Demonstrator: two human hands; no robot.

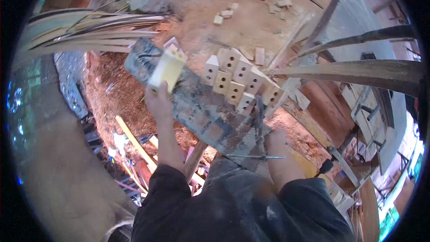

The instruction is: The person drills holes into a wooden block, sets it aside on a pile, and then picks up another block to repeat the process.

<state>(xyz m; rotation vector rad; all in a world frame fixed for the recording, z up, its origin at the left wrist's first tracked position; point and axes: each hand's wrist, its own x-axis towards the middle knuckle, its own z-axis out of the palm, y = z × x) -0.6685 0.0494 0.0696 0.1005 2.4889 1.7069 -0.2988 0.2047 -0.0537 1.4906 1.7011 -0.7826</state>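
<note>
My left hand (157, 97) holds a pale wooden block (167, 68) by its lower end, over the left part of a dark, worn bench plank (197, 107). Two-holed wooden blocks (235, 92) stand stacked on and beside the plank's right part. My right hand (275, 140) is low at the plank's right end, beside a dark upright tool (260, 121); its fingers are hard to make out. A thin metal rod (255, 156) lies crosswise near my right wrist.
Loose blocks (226, 14) lie scattered on the ground ahead. Long wooden strips (89, 36) are piled at the upper left. Wooden poles (358, 71) reach in from the right. Sawdust (112, 85) and offcuts lie below the bench.
</note>
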